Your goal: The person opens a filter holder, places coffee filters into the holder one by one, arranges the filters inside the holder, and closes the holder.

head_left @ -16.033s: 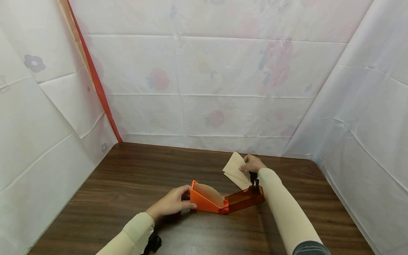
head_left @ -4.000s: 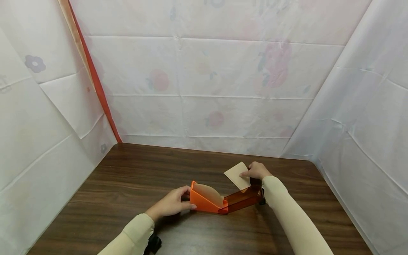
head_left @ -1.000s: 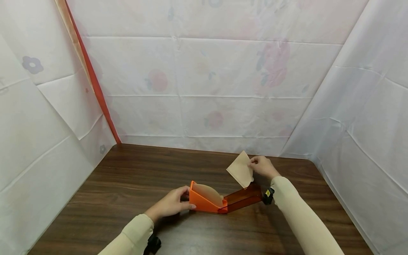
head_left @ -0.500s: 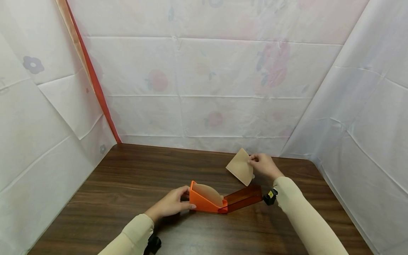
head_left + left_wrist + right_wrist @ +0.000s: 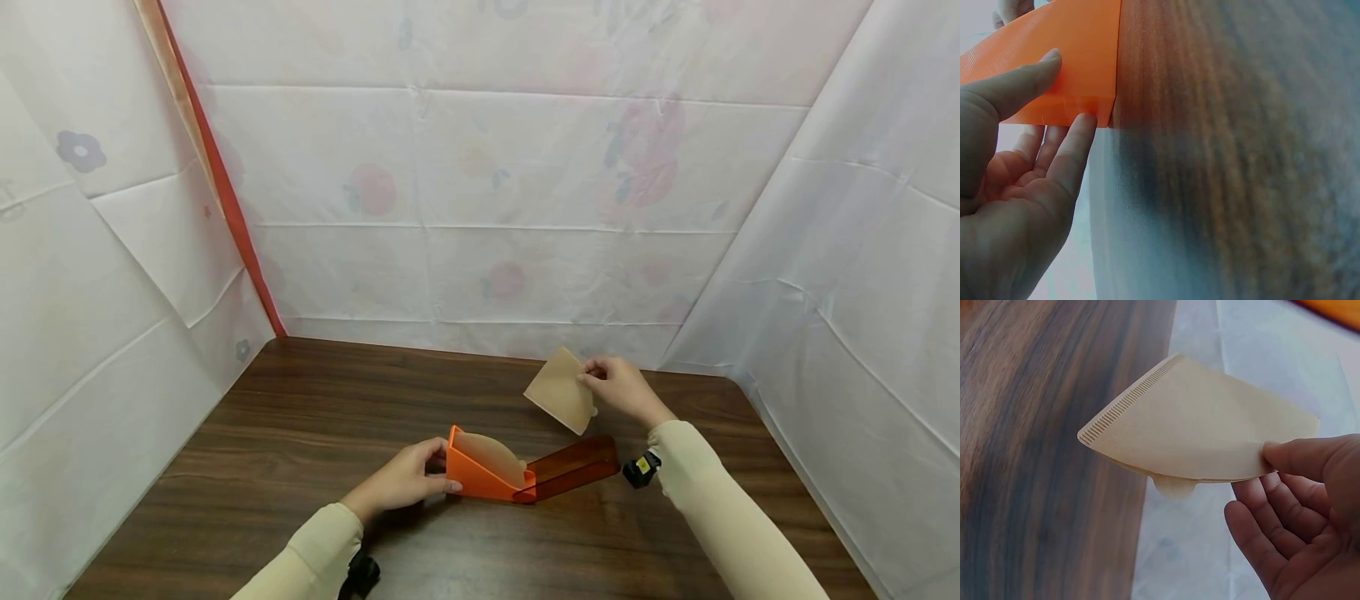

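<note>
In the head view an orange coffee filter holder stands on the table with tan filters inside. Its see-through brown lid is swung out to the right. My left hand grips the holder's left end; the left wrist view has the thumb on one side face and fingers at the end. Behind the lid, my right hand pinches a tan paper coffee filter by one edge. In the right wrist view the filter shows a crimped seam and a small rounded tab; whether it is a single one I cannot tell.
The dark wood-grain table carries the holder near its middle. White printed sheeting hangs behind the table and along both sides. A red strip runs down the back left corner. Each wrist wears a small black camera.
Earlier the right hand had tan paper low behind the lid, with two edges showing at first. It has since lifted the filter up and away from the lid. The left hand stays put.
</note>
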{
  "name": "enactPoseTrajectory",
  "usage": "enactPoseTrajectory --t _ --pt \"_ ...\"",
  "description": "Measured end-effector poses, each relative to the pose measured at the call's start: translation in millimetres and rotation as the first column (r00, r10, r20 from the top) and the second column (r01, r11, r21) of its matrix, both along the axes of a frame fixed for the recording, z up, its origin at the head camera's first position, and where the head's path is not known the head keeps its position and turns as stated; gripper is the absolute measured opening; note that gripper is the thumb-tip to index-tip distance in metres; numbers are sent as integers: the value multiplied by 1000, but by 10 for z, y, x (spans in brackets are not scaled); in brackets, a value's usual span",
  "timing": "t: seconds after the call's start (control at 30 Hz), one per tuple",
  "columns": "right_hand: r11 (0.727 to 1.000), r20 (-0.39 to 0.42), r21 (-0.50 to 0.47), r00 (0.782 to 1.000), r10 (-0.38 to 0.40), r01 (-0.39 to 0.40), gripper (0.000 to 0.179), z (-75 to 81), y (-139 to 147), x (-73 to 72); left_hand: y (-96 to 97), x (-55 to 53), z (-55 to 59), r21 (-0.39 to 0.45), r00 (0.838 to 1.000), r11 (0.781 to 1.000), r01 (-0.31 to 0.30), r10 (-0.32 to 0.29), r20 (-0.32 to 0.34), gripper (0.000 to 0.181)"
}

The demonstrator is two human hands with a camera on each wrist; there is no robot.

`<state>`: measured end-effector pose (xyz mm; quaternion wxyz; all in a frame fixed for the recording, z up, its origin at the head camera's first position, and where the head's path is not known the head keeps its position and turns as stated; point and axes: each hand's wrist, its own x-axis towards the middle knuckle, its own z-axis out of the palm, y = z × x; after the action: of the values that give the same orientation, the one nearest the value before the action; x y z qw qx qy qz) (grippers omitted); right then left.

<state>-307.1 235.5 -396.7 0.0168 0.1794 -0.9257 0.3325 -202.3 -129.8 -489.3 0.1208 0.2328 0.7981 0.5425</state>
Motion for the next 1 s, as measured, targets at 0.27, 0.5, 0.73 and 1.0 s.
enactPoseTrajectory --t 0.27,0.5,0.73,1.0 --pt "1000 -16 7 999 30 -30 16 107 -64 79 2 11 18 -4 1000 1000 2 -2 5 34" --pt "997 -41 -3 996 80 -80 11 230 -125 161 5 0 29 -8 1000 1000 11 -11 2 33" --pt "992 -77 -23 989 125 -128 9 365 -189 253 8 -5 24 -16 1000 1000 11 -11 -10 32" --pt "984 -137 -6 975 173 -176 8 493 -264 377 8 -9 20 -11 1000 1000 9 -9 -1 33"
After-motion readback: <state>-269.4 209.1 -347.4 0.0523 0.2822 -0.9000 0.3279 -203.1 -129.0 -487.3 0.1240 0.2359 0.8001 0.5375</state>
